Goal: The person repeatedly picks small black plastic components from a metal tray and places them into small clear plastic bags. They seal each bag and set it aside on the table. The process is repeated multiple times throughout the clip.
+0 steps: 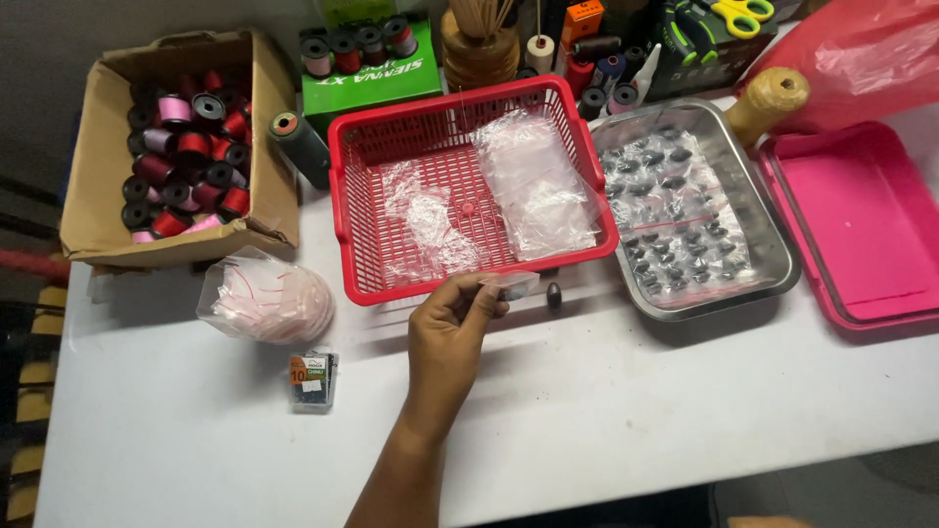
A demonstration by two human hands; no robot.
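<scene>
A worker's left hand (452,323) reaches over a white tabletop (587,411), thumb and fingertips pinched together on a small clear plastic packet (511,286) held at the near rim of a red plastic mesh basket (352,196). What the packet holds is too small to make out. The right hand is out of view.

At far left sits an open cardboard box of red, pink and black thread spools (186,156). Nearer lie a bulging clear bag of small zip bags (266,296) and a small clear box with an orange label (312,379). Inside the basket lie crumpled clear plastic bags (533,186). A small dark oval weight (555,295) rests on the table just beside the packet. Further right stands a steel tray of dark oval weights under clear film (675,210), then a pink plastic tray (856,225), cut off by the frame edge.
</scene>
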